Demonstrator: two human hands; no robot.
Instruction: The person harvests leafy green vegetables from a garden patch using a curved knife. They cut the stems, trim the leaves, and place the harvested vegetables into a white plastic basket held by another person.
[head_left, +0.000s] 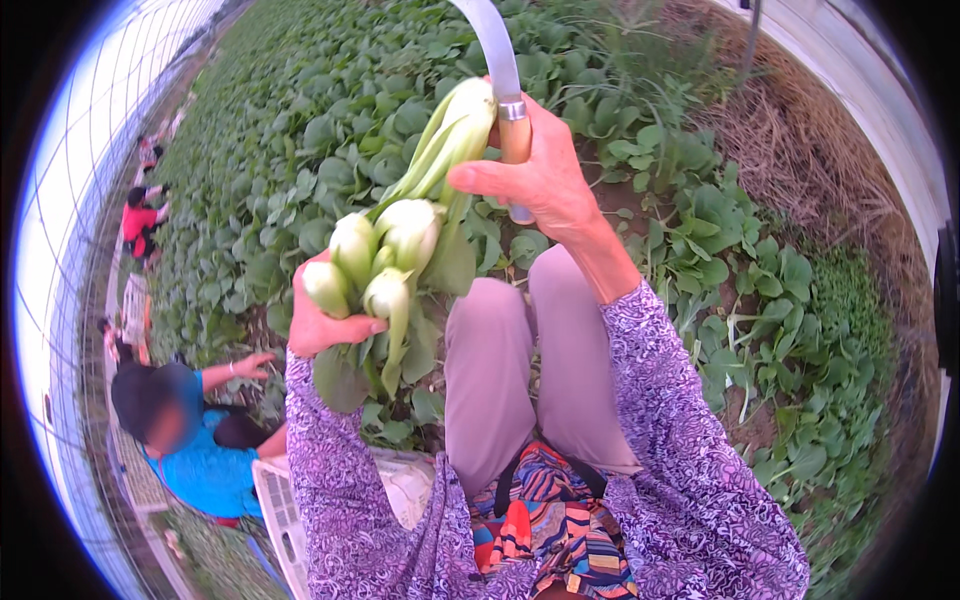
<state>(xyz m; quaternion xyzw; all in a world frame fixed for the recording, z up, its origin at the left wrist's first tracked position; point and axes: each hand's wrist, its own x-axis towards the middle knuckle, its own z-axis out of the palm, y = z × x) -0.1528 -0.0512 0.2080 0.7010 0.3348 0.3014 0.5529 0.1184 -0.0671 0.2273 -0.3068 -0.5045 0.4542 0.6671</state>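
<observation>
My left hand (319, 335) holds a bunch of bok choy (411, 229), its pale, thick stem bases facing up and the green leaves hanging below. In my right hand (551, 176) is a sickle with a wooden handle (515, 140) and a metal ferrule. The curved steel blade (495, 45) points up and runs out of the top of the frame. Another bok choy head (471, 105) lies against the fingers of that same hand, its leaf stalks slanting down to the bunch. My right thumb is stretched out over these stalks.
Growing leafy greens (330, 112) spread ahead and to the right (750, 292). Dry straw (802, 157) lies along the right edge. A white plastic crate (281, 517) stands at my left, beside a person in a blue top (202, 472). More people (140, 217) are farther off.
</observation>
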